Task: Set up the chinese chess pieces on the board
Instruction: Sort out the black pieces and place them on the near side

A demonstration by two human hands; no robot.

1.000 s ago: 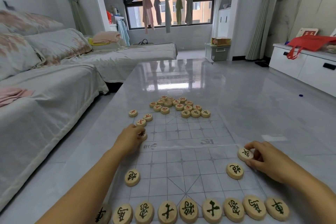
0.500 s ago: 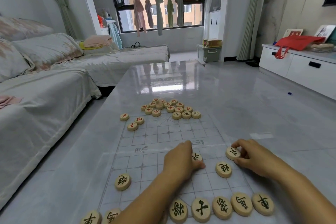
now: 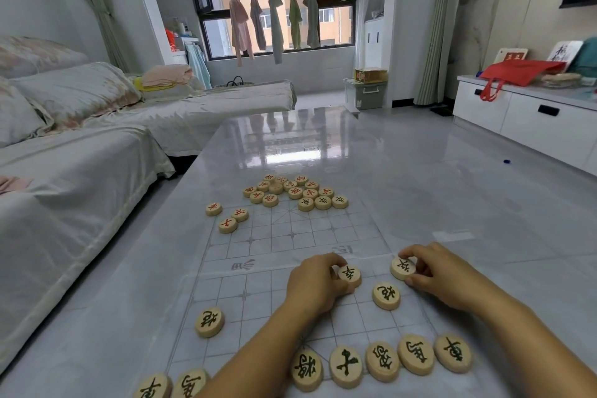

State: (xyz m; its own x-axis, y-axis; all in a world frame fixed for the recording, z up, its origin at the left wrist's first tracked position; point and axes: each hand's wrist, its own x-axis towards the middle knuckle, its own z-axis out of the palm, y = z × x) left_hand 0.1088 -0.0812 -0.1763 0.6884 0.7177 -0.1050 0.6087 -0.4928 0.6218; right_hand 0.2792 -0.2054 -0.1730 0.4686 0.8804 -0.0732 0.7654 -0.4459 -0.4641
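A clear plastic chess board (image 3: 290, 236) lies on the glossy grey table. My left hand (image 3: 315, 284) pinches a black-lettered soldier piece (image 3: 350, 275) on the near half, right of centre. At the board's right edge my right hand (image 3: 433, 271) holds another black soldier piece (image 3: 402, 267). Two black cannon pieces rest on the board, one (image 3: 386, 295) between my hands, one (image 3: 209, 321) at the left. A row of black pieces (image 3: 381, 362) lines the near edge, partly hidden by my left forearm. Several red pieces (image 3: 294, 191) lie heaped at the far edge.
Three red pieces (image 3: 227, 216) sit apart at the board's far left. A covered sofa (image 3: 64, 171) runs along the table's left side. A white low cabinet (image 3: 523, 116) with a red bag stands at the right. Open floor lies right of the table.
My left hand carried a black soldier from the board's left side to right of centre and now sets it down. My right hand stays on its soldier at the right edge.
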